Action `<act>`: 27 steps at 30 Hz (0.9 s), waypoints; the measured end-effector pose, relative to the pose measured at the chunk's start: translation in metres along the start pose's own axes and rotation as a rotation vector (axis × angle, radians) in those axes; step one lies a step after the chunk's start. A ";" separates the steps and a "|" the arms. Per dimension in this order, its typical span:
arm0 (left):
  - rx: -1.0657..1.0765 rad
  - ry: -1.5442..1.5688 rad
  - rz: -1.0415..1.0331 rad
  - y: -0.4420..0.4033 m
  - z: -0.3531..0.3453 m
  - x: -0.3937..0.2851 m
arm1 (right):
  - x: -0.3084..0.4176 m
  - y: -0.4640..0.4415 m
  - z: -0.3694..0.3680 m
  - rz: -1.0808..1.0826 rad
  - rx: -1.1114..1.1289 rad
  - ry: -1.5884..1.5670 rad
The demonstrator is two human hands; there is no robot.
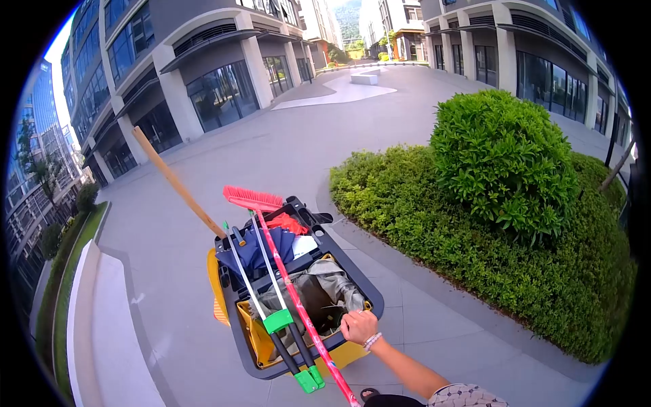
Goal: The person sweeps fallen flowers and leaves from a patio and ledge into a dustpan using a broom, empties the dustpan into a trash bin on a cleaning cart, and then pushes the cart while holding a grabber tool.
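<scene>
My right hand (pixel 359 327) is closed round the near right edge of a cart (pixel 375 288) with a dark rim and a yellow bag. A bracelet circles the wrist. Across the cart lies a broom with a pink-red handle (pixel 296 296) and red bristles (pixel 252 199). Beside it rests a long-handled tool with green joints (pixel 277 321) and black grips. A wooden pole (pixel 178 183) sticks out at the far left. Inside the cart are blue cloth (pixel 254 252), a red cloth (pixel 287 222) and grey-green fabric (pixel 329 281). My left hand is outside the picture.
A low hedge (pixel 380 186) and a round bush (pixel 502 159) stand on the right behind a paved edge. Grey paving (pixel 291 136) stretches ahead towards a white block (pixel 364 79). A low white wall (pixel 81 319) curves along the left. Buildings line both sides.
</scene>
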State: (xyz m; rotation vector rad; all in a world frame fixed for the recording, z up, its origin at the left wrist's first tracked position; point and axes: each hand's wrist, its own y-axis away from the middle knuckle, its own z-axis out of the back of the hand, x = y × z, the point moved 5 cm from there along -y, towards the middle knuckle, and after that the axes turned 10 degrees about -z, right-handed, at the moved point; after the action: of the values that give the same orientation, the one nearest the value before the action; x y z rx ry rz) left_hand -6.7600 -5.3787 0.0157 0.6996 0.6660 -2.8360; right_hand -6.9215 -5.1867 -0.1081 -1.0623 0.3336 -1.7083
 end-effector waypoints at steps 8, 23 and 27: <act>-0.135 -0.337 0.297 0.002 0.067 0.130 | 0.000 -0.070 -0.073 -0.017 0.014 -0.009; -0.347 -0.857 0.660 0.013 0.182 0.339 | 0.013 -0.115 -0.129 0.295 0.347 0.071; -0.402 -0.937 0.684 0.010 0.183 0.384 | 0.034 -0.132 -0.138 0.269 0.316 0.046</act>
State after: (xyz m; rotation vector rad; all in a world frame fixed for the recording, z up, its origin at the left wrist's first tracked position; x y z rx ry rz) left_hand -7.1706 -5.4837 -0.0245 -0.4042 0.6095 -1.9527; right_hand -7.1140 -5.1986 -0.0821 -0.7131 0.2148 -1.4863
